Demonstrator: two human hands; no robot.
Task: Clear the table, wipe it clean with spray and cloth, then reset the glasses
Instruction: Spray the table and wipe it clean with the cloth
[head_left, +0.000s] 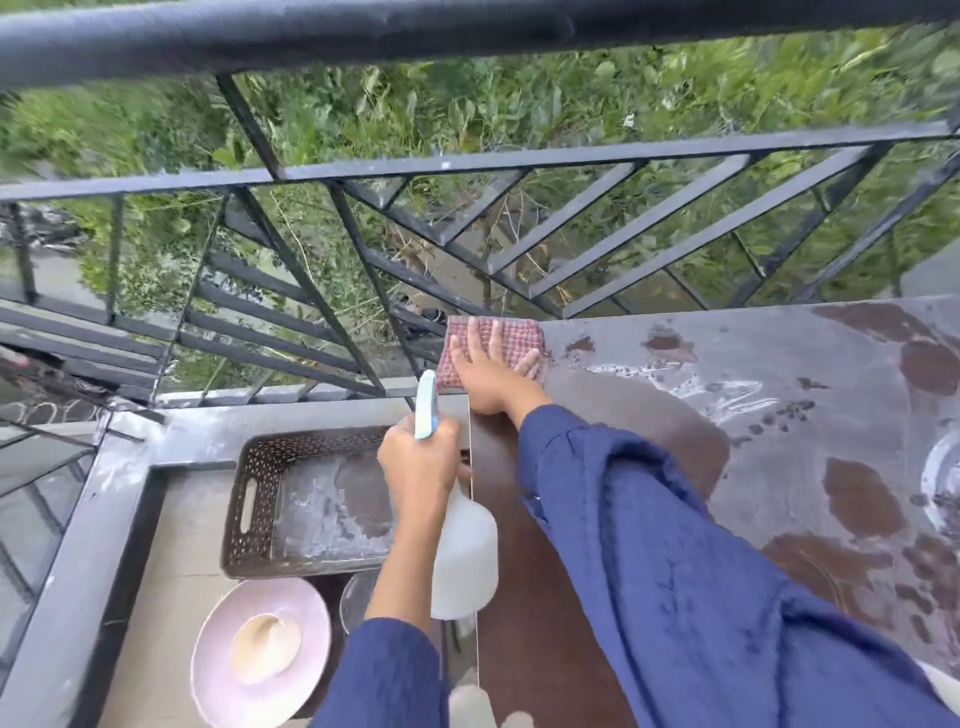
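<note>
Left hand (421, 457) grips spray bottle (462, 551), hiding its neck; right hand (491, 371), fingers spread, half-covers cloth (491, 345)

A pink-and-white checked cloth (493, 345) is lying flat on the far left corner of the dark brown table (597, 519), pressed down under a spread palm. The table is showing a clean dark band near that corner, while grey film, white streaks and wet patches are covering the rest. A white spray bottle (464, 551) with a pale blue nozzle is hanging upright just off the table's left edge.
</note>
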